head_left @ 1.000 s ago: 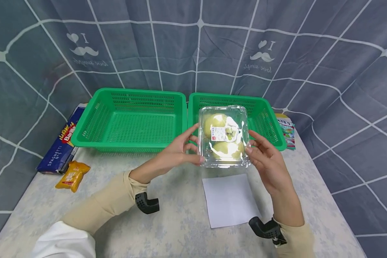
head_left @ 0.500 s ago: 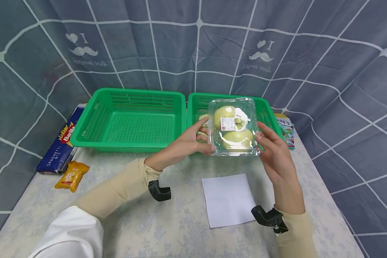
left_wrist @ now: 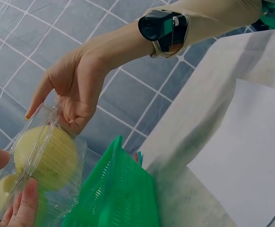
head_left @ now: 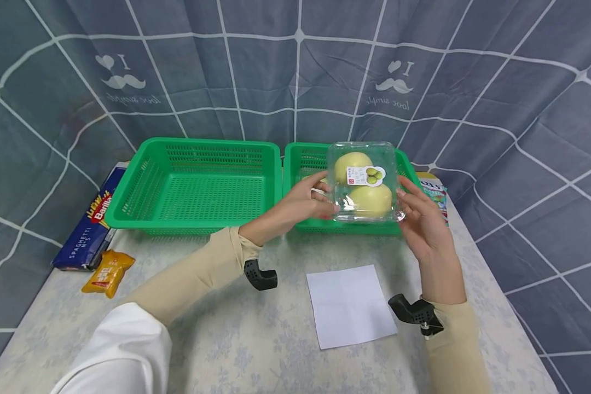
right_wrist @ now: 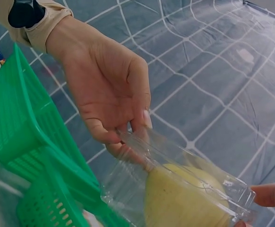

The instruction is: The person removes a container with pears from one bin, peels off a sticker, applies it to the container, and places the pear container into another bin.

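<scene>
In the head view, a clear plastic fruit box (head_left: 366, 182) with two pale yellow-green fruits and a printed label is held up over the right green basket (head_left: 295, 158). My left hand (head_left: 307, 200) grips its left side, thumb near the lower corner. My right hand (head_left: 426, 224) holds the opposite side with thumb and fingers. The left wrist view shows the box (left_wrist: 47, 156) tilted between both hands. From the right wrist, the left fingers pinch the box's rim (right_wrist: 128, 182). Something pale yellow shows inside the right basket, mostly hidden behind the left hand and box.
A second green basket (head_left: 197, 197) stands on the left. A blue spaghetti box (head_left: 86, 235) and an orange packet (head_left: 108, 272) lie beside it. White paper (head_left: 349, 306) lies on the table in front. A colourful packet (head_left: 435, 194) sits right of the right basket.
Both hands have carried the fruit box farther back and to the right, over the right basket. The box stays gripped between them; the baskets and paper keep their places.
</scene>
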Demonstrator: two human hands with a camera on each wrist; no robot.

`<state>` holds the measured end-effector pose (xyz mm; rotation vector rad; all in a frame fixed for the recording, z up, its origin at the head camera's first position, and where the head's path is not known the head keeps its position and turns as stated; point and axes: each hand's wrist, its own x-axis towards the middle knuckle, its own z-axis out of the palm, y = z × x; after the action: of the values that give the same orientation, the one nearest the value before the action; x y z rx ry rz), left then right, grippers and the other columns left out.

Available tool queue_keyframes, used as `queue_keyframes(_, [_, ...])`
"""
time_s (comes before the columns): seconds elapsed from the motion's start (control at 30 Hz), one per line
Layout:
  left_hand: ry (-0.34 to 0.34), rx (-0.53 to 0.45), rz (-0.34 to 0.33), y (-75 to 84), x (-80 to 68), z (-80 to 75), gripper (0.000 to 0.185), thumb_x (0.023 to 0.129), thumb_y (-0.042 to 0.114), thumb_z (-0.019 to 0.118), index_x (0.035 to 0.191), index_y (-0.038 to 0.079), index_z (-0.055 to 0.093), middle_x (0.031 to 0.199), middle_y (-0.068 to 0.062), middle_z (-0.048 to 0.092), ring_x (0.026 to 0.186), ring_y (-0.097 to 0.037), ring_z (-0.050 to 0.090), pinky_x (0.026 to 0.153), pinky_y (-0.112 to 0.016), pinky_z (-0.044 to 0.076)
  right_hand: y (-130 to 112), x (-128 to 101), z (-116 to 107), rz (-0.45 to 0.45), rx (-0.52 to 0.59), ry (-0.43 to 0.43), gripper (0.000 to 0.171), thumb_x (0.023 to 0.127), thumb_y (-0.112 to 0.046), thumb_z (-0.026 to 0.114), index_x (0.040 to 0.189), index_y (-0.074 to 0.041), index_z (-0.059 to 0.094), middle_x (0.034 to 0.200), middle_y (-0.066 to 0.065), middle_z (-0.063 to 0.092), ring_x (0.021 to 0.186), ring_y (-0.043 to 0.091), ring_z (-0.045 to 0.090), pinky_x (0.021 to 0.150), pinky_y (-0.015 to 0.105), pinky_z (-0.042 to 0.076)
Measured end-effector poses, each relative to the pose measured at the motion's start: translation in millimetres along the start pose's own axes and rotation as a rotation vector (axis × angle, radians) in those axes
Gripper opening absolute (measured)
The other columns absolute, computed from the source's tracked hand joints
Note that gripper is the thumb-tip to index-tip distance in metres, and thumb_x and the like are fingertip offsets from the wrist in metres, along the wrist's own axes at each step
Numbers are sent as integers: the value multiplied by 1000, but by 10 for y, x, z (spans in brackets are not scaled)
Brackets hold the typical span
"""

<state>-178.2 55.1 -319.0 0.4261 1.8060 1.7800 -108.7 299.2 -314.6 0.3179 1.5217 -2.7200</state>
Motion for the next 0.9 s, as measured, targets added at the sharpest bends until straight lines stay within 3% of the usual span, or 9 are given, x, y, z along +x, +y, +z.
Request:
queue_keyframes(0.07, [8,-14,-13,8,59,23,89,89,0,70,161,16,21,134,-10,47,100,-17,57,88,-36,61,-22,30,-25,12,29,7,36,100,-7,58,134,-19,55,156,-6,20,102,5,43,68,16,44])
queue_keyframes(0.23, [24,0,-19,20,168,50,89,88,-1,70,161,15,22,139,-12,47,102,-17,58,82,-29,61,-61,103,-76,50,66,17,62,100,-8,58,156,-20,34,166,-8,5,107,3,41,63,16,41])
queue_keyframes(0.3, [25,5,-18,21,194,49,89,88,-1,70,161,15,22,139,-13,47,103,-18,59,86,-33,61,-67,136,-95,61,91,16,67,100,-7,58,159,-19,29,167,-8,1,104,2,43,62,17,40])
queue_keyframes(0.43, [25,6,-21,10,234,45,87,89,-1,69,161,14,22,136,-13,47,102,-20,59,89,-37,60,-56,203,-129,77,141,24,61,99,-5,60,154,-18,37,166,-5,4,85,4,47,59,18,40])
queue_keyframes(0.6, [30,11,-42,3,317,78,89,88,-2,69,161,13,20,137,-14,46,91,-17,62,94,-41,59,-55,258,-177,84,124,51,57,98,-7,62,150,-19,43,163,-6,9,91,3,44,59,18,39])
queue_keyframes(0.77, [31,26,-67,23,440,117,90,88,-2,69,162,12,19,140,-14,45,90,-19,64,99,-46,56,-63,323,-235,100,115,96,48,98,-8,63,142,-20,50,142,-6,29,78,4,43,58,19,37])
queue_keyframes(0.9, [43,57,-90,31,542,144,90,89,-2,69,162,13,18,142,-14,45,87,-19,64,93,-39,59,-74,380,-274,109,82,122,42,97,-10,65,136,-21,52,129,-5,34,80,5,42,60,18,36])
